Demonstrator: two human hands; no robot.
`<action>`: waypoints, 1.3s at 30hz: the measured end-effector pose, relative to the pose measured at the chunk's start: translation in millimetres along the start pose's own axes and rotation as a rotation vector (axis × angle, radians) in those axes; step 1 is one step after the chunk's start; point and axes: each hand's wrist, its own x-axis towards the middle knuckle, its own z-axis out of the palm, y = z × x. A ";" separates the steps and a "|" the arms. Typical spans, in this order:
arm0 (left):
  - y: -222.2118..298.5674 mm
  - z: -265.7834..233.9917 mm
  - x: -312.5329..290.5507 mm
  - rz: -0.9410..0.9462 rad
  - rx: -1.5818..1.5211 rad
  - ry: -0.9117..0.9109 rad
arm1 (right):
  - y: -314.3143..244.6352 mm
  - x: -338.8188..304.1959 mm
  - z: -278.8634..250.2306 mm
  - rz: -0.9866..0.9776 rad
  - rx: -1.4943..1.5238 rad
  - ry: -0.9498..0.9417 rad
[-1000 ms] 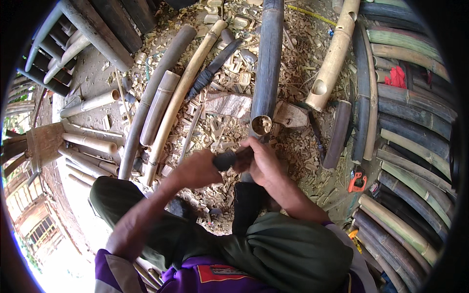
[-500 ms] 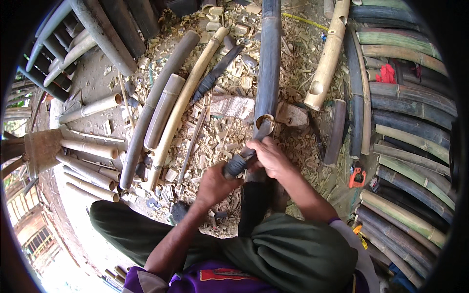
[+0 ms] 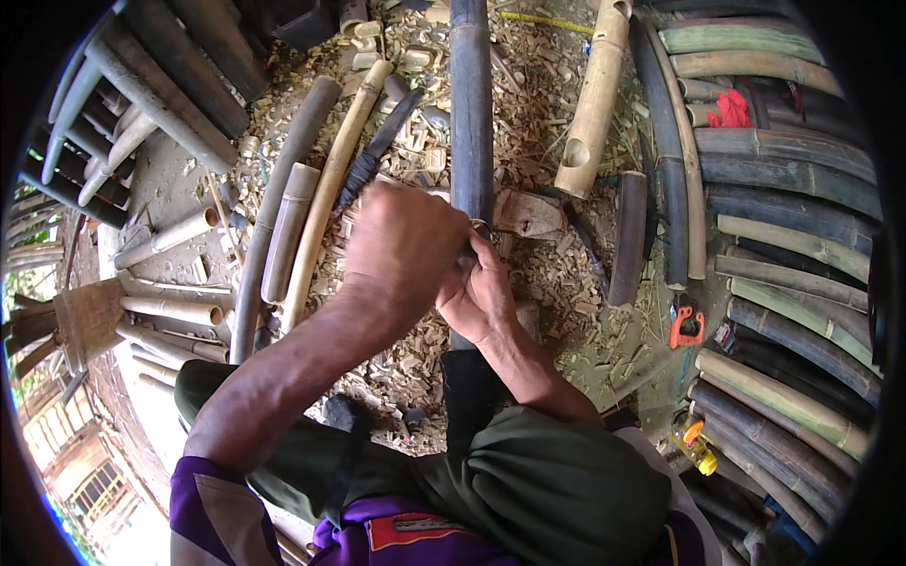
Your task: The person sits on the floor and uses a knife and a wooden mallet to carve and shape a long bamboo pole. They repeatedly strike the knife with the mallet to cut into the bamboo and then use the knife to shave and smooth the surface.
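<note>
Just beyond green trousers [image 3: 566,472], holds the left hand [image 3: 401,241] in a blurred fist, contents hidden, and the right hand [image 3: 479,297] half curled beside it, grip impossible to tell, together screening the near end of a dark bamboo pole [image 3: 470,113] lying straight ahead beside a wood block [image 3: 528,215]. All around, chips [image 3: 406,377] over brown ground [image 3: 179,179], with a knife [image 3: 389,130] and three tubes [image 3: 291,231] on the left, a holed tube [image 3: 595,99] and an orange-handled saw [image 3: 687,328] on the right. Farther out, stacked poles [image 3: 783,172] with a red cloth [image 3: 729,109] along the right, a dark rack [image 3: 165,104] at upper left, a yellow tape [image 3: 547,21] near the top edge.
</note>
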 end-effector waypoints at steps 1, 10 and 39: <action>5.1 5.3 -3.8 0.030 0.061 0.027 | 2.5 -1.2 8.0 0.032 0.003 0.021; 55.1 62.7 -45.4 0.680 -0.699 -0.045 | -38.2 -94.9 -51.6 -0.248 -1.282 0.038; 76.8 103.1 82.4 -0.203 -1.457 1.214 | -109.7 52.6 124.0 -0.267 -3.654 -0.642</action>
